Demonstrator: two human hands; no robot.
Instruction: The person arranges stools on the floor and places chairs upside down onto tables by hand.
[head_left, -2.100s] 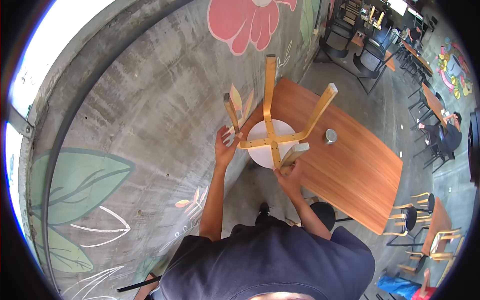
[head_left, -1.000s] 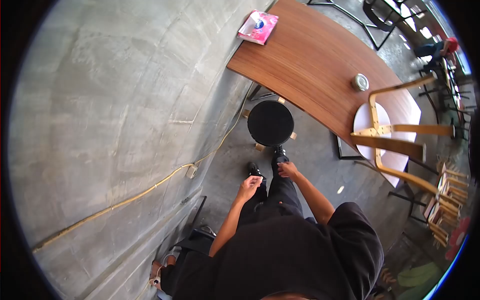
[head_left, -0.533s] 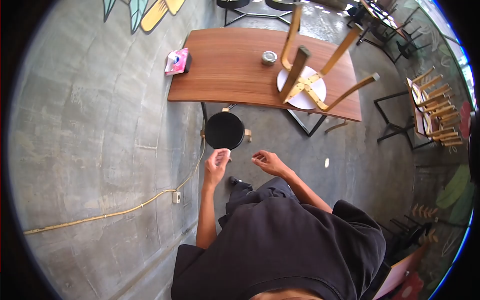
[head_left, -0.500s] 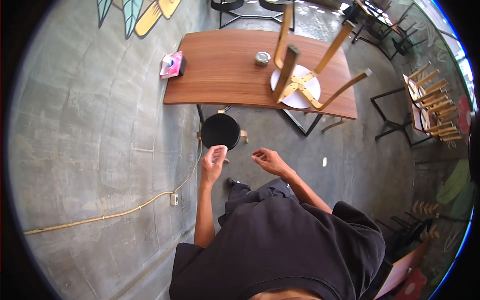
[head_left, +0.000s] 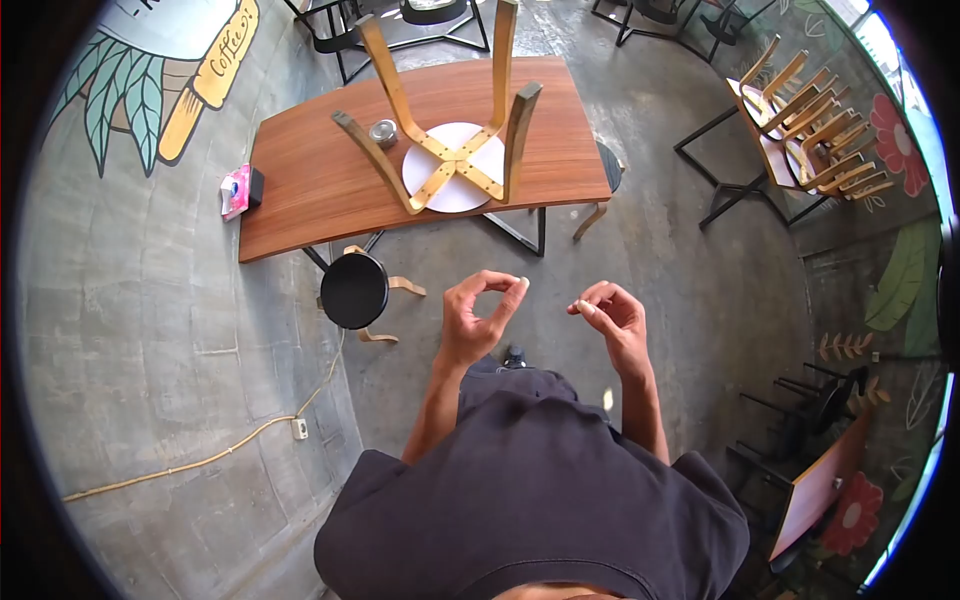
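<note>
My left hand is raised in front of me, with thumb and index finger curled into a ring and their tips together. To its right, my right hand has its thumb and fingertips drawn together in a similar pinch. I see nothing held in either hand, and they are apart from each other. Both hover above the concrete floor, touching no furniture. Nearest to my left hand is a round black stool with wooden legs. Beyond the hands, an upturned stool with a white seat rests on a wooden table, legs up.
On the table are a jar-like metal container and a pink tissue pack. A cable runs along the left wall to a socket. Several upturned stools sit on another table at right; a smaller table stands lower right.
My view has turned right, so the table and stools sit farther left. Both hands have risen and tightened from loosely curled fingers into pinches.
</note>
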